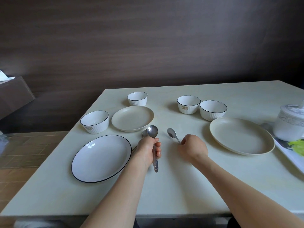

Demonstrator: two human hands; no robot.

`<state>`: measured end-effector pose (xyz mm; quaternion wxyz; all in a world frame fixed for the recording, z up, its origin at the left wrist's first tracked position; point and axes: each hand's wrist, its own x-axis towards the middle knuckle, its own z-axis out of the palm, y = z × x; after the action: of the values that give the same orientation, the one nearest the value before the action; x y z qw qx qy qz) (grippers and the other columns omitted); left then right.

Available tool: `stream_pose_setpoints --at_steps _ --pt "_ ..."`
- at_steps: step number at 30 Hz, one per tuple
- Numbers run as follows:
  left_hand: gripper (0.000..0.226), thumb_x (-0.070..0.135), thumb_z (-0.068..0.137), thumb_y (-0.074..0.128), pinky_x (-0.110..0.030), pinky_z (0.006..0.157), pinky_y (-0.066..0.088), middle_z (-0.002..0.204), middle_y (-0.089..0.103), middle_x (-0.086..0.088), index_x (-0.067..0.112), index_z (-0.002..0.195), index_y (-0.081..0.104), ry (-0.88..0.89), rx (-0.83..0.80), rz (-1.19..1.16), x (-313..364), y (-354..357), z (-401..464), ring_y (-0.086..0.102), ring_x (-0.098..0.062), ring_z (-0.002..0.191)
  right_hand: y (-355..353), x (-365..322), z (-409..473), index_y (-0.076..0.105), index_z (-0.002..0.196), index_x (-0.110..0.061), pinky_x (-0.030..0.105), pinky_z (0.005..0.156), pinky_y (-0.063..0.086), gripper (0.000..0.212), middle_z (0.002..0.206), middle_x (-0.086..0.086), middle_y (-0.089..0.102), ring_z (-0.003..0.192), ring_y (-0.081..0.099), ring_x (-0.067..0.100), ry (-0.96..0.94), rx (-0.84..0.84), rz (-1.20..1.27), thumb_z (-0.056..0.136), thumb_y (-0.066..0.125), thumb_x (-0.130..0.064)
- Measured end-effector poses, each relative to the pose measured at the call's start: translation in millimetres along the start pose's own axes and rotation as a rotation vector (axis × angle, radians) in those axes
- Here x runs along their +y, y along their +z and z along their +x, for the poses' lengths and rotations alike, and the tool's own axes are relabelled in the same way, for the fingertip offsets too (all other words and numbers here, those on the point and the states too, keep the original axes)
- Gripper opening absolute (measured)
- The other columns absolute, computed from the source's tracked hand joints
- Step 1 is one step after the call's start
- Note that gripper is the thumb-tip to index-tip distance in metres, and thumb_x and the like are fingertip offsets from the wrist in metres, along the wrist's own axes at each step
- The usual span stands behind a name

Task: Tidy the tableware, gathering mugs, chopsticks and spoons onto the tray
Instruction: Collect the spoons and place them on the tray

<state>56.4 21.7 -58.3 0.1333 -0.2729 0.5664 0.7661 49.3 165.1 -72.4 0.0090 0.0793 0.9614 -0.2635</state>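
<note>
My left hand (148, 151) grips a steel spoon (153, 131) by its handle, bowl pointing away from me; the handle end sticks out below my fingers. A second spoon bowl (144, 133) peeks out just left of it, its handle hidden behind my hand. My right hand (193, 148) pinches the handle of another steel spoon (171, 132), whose bowl lies on the table (181, 186). The tray (289, 153) with a printed pattern runs along the right edge, and a white lidded mug (290, 124) stands on it.
A white black-rimmed plate (101, 157) lies left of my left hand. Two cream plates (132, 118) (241, 138) lie further back and to the right. Several white ribbed bowls (94, 121) (137, 98) (188, 104) (213, 110) stand behind them. A brown tissue box (13, 94) sits far left.
</note>
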Motion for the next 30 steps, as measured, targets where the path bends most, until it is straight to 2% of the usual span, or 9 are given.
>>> stream_pose_setpoints --at_steps 5,8,10,15,17,20,24,28,30 --pt "0.021 0.006 0.097 0.035 -0.025 0.050 0.040 0.071 0.053 -0.008 0.008 0.083 0.050 -0.020 -0.043 -0.091 1 0 -5 0.050 -0.019 0.058 -8 -4 0 0.063 0.076 -0.015 0.023 0.049 0.036 0.012 0.069 -0.001 0.063 0.062 0.055 0.019 -0.131 0.170 0.364 0.084 0.055 -0.017" --pt "0.020 0.007 0.099 0.032 -0.032 0.060 0.046 0.080 0.058 -0.014 0.005 0.090 0.049 -0.023 -0.082 -0.143 1 1 -8 0.058 -0.024 0.068 -11 -12 -5 0.066 0.070 -0.016 0.020 0.050 0.037 0.019 0.066 -0.003 0.064 0.054 0.049 0.010 -0.110 -0.008 0.730 0.088 0.058 -0.013" --pt "0.017 0.008 0.100 0.032 -0.035 0.065 0.049 0.088 0.061 -0.018 0.004 0.098 0.048 -0.017 -0.105 -0.172 1 1 -8 0.061 -0.028 0.071 -10 -15 -9 0.065 0.069 -0.014 0.019 0.047 0.038 0.021 0.063 -0.002 0.063 0.050 0.046 0.010 -0.094 -0.098 0.823 0.089 0.058 -0.010" --pt "0.025 0.012 0.102 0.033 -0.034 0.068 0.048 0.068 0.068 -0.009 0.006 0.091 0.054 -0.012 -0.197 -0.124 -1 5 -11 0.061 -0.023 0.069 -4 -19 -16 0.069 0.080 0.000 0.018 0.038 0.036 0.019 0.063 0.006 0.066 0.037 0.044 0.009 -0.087 -0.145 0.686 0.088 0.058 -0.013" --pt "0.029 0.013 0.103 0.032 -0.034 0.061 0.043 0.065 0.061 -0.010 0.007 0.083 0.052 0.003 -0.206 -0.078 -3 8 -13 0.053 -0.026 0.063 -3 -22 -20 0.069 0.082 0.002 0.018 0.036 0.037 0.022 0.060 0.007 0.065 0.036 0.047 0.010 -0.093 -0.173 0.624 0.088 0.058 -0.017" --pt "0.017 0.012 0.103 0.033 -0.034 0.053 0.034 0.067 0.046 -0.012 0.010 0.093 0.047 0.017 -0.231 -0.040 -7 11 -12 0.042 -0.024 0.055 -2 -25 -25 0.067 0.080 0.006 0.019 0.035 0.038 0.025 0.053 0.008 0.062 0.035 0.051 0.015 -0.111 -0.191 0.578 0.087 0.053 -0.013" --pt "0.015 0.010 0.103 0.034 -0.031 0.052 0.031 0.071 0.048 -0.012 0.011 0.102 0.048 0.042 -0.186 -0.023 -8 11 -10 0.042 -0.022 0.056 0 -24 -26 0.066 0.074 0.003 0.038 0.054 0.055 0.028 0.059 0.016 0.068 0.051 0.063 0.031 -0.205 -0.164 0.462 0.084 0.048 -0.016" --pt "0.017 0.007 0.103 0.029 -0.034 0.053 0.041 0.074 0.053 -0.015 0.008 0.097 0.046 0.065 -0.141 -0.083 -6 10 -10 0.053 -0.025 0.053 -5 -20 -19 0.072 0.074 -0.014 0.036 0.065 0.056 0.024 0.066 0.002 0.071 0.061 0.065 0.020 -0.301 -0.152 0.344 0.085 0.052 -0.020" --pt "0.021 0.007 0.103 0.026 -0.032 0.055 0.044 0.075 0.057 -0.015 0.007 0.092 0.045 0.069 -0.100 -0.107 -6 9 -7 0.058 -0.024 0.050 -11 -18 -11 0.067 0.070 -0.022 0.034 0.068 0.055 0.021 0.074 0.001 0.072 0.071 0.066 0.022 -0.263 -0.048 0.314 0.084 0.053 -0.021"
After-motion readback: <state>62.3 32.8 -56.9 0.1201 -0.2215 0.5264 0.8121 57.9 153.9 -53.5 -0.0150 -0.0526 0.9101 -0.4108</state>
